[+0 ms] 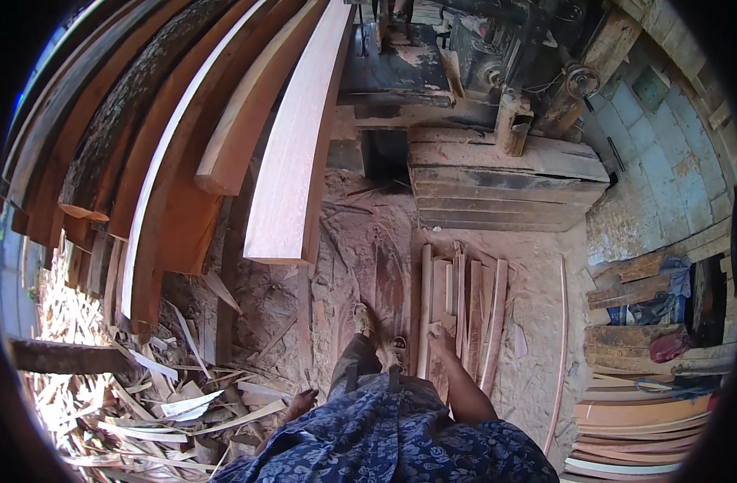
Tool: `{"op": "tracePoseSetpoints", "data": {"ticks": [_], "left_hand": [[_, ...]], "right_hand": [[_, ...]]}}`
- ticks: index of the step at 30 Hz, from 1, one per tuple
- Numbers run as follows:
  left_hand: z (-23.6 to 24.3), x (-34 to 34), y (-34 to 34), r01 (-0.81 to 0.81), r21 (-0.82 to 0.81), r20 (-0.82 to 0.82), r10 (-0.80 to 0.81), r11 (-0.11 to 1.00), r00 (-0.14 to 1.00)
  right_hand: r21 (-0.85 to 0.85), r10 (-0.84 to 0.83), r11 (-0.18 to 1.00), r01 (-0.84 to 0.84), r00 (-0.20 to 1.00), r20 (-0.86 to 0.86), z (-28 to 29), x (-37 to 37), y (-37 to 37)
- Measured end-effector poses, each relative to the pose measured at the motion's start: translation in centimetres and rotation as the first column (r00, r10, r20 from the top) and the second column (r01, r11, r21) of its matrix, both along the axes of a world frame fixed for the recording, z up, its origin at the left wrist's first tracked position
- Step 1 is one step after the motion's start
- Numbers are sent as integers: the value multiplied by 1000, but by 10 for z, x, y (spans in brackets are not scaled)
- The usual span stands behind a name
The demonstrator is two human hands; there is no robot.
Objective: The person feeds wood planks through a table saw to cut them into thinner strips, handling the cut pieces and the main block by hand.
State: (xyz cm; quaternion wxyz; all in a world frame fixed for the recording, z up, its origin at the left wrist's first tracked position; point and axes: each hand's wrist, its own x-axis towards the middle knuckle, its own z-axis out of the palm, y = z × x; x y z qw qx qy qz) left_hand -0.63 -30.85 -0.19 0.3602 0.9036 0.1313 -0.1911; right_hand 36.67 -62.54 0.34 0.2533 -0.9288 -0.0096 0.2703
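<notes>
Low beside my left leg hangs my left hand (302, 402), its fingers curled in and nothing visible in them. My right hand (441, 340) reaches forward over several long narrow wood strips (475, 302) lying on the dusty floor. Its fingers look closed, with nothing to be seen in them; I cannot tell whether it touches the strips. Ahead and to the left, a pale, freshly sawn beam (292, 165) juts toward me, apart from both hands.
Thick timbers (175, 185), some with bark, are stacked at left. Offcuts (167, 410) lie heaped below them. A dark machine (408, 60) with a handwheel (582, 81) stands ahead, behind a wooden box (505, 181). Curved boards (638, 427) are piled at lower right.
</notes>
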Motion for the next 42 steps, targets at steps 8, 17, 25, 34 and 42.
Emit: {"op": "tracePoseSetpoints", "data": {"ticks": [8,17,25,34,42], "left_hand": [[75,115,-2,-711,-441,-397,591,548,702],[81,159,51,-672,-413,-590,382,615,712],[120,232,91,-790,-578,-627,508,205,590],[195,366,97,-314,-777,-593,802,-546,73],[214,415,89,-157,-874,-423,879,-461,-222]], "right_hand": [[82,-622,778,622,782,-30,-40,-72,-207],[-68,-371,928,366,898,-236,-45,-199,-53],[-47,-169,985,165,888,-428,-44,-127,1],[477,-176,789,387,887,-428,3,245,117],[170,-189,944,-284,-41,981,411,603,240]]}}
